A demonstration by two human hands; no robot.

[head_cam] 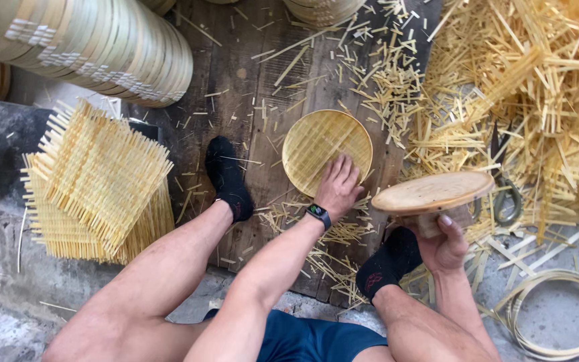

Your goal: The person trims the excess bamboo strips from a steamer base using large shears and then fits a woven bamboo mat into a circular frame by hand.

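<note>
Two hands at work: left hand lies flat, fingers spread, on a round woven bamboo mat on the wooden floor boards. Right hand grips a round wooden block from below, beside the bamboo scraps.

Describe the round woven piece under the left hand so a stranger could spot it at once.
Start at the dark wooden board on the floor. Near its middle, under the left hand, lies the round woven bamboo disc. It is trimmed to a circle, unlike the square woven mats with ragged ends stacked at the left.
</note>
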